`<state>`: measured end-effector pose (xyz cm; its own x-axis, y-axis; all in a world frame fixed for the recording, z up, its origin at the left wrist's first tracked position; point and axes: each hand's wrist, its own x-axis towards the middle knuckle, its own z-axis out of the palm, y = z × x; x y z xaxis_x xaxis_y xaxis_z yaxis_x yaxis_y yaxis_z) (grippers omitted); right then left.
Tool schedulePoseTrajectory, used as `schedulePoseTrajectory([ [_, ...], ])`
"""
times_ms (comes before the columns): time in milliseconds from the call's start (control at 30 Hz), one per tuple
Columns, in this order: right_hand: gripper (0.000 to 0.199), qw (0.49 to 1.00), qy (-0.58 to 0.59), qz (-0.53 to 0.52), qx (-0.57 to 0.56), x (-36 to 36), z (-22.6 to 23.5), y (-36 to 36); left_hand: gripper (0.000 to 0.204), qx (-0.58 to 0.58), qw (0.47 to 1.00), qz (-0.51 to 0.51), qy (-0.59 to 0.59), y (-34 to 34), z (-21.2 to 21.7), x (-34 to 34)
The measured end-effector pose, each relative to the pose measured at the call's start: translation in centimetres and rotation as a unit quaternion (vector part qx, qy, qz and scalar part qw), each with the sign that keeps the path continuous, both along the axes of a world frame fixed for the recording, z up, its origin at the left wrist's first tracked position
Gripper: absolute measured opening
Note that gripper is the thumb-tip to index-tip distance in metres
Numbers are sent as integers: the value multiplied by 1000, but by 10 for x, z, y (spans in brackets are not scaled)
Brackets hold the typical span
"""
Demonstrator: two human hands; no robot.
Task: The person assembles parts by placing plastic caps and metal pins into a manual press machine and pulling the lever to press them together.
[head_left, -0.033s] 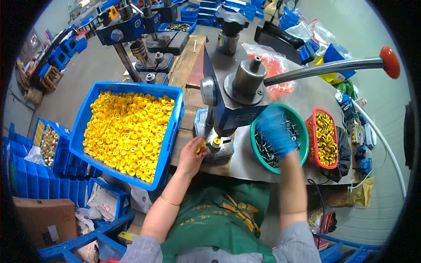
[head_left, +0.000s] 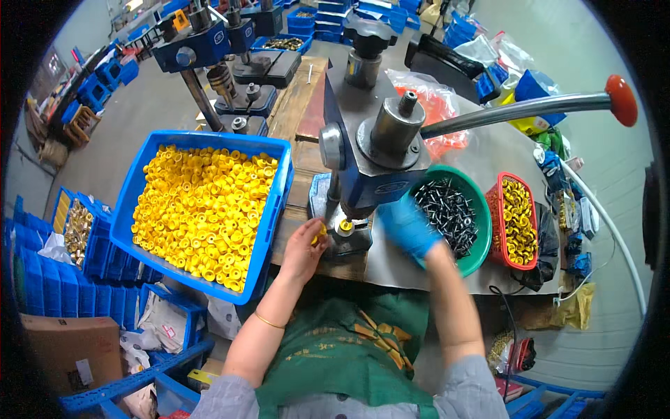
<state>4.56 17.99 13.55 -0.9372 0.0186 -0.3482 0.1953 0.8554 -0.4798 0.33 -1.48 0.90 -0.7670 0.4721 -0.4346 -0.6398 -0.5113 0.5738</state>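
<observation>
left hand (head_left: 301, 246) pinches a yellow cap (head_left: 320, 232) by the press base (head_left: 347, 239); cap too small to tell its axis. right hand (head_left: 408, 225), blue glove, blurred over green bowl (head_left: 480, 230) w/ screws, grip can't tell.

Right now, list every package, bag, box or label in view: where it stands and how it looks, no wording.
Cardboard box: lower left on the floor, brown, with a small white label on its side.
Clear plastic bag: on the table behind the press, crumpled, holding orange-red parts.
Oval label: on the blue press body, small, pale.
Clear plastic bags: far right of the table, crumpled, see-through.
Yellow bag: under the lever, partly hidden.
</observation>
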Motion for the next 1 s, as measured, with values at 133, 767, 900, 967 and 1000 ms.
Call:
schedulePoseTrajectory([
  [133,21,956,278,-31,-88,13,-126,-26,21,-22,1000,-18,-3,6,3,-5],
  [767,24,994,69,-58,68,33,-69,97,19,-388,715,-77,576,29,5,1],
  [900,21,982,107,-43,148,54,-83,83,17,-352,808,-45,470,28,-1,1],
  [967,20,976,152,-73,138,56,-77,78,16,-316,875,-34,364,22,-2,0],
  [1000,20,976,153,-70,137,57,-77,78,18,-235,939,-38,248,17,-1,-1],
])
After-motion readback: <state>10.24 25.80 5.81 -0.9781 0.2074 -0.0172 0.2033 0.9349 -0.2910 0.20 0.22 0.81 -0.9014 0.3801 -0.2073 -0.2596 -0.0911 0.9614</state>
